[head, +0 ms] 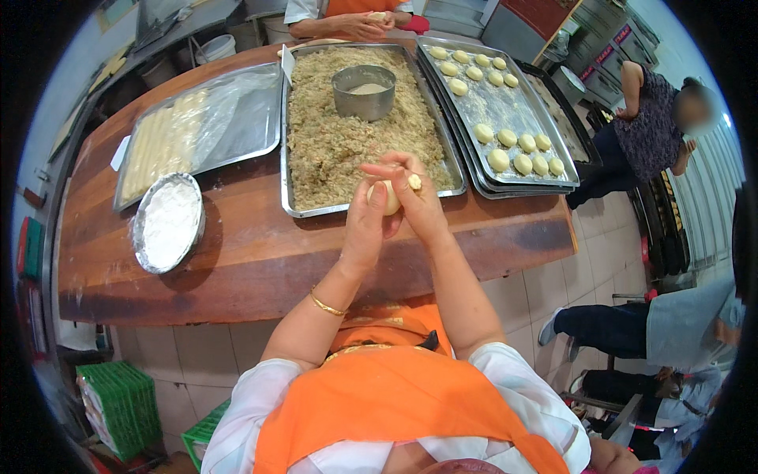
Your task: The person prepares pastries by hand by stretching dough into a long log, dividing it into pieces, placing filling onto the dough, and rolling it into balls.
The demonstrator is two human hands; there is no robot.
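Observation:
A round ball of pale dough (391,198) sits between my two hands above the near edge of a filling tray. My left hand (368,213) cups it from the left, thumb against it. Around its right side my right hand (416,198) is closed, with a small knob of dough (414,181) showing by the fingers. Beneath and beyond them lies a metal tray (286,172) of crumbly filling (331,154), where a metal ring or bowl (362,101) stands holding pale powder. To the right, rounded dough pieces (498,160) rest on a floured tray (503,121) atop stacked trays.
Dough strips (163,142) lie under plastic on a left tray (269,133). A bowl of white flour (169,222) stands near the left end of the wooden table (249,260). Across it are a co-worker's hands (370,25). Another person (645,124) stands at right; green crates (118,409) are on the floor.

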